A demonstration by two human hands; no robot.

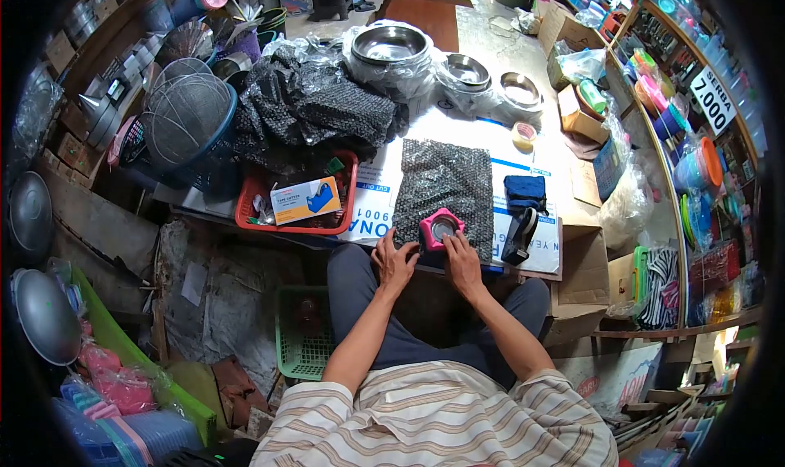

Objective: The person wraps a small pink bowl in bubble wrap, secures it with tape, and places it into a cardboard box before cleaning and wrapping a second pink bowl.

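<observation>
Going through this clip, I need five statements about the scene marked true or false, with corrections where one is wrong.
1. The right hand touches the pink object. True.
2. A tape cutter box sits in the red basket. True.
3. The pink object lies in the red basket. False: it lies on the sheet of bubble wrap.
4. The left hand grips a metal bowl. False: it is at the near left corner of the sheet of bubble wrap, and the metal bowls stand farther back on the table.
5. The price sign on the right reads 7.000. True.
</observation>
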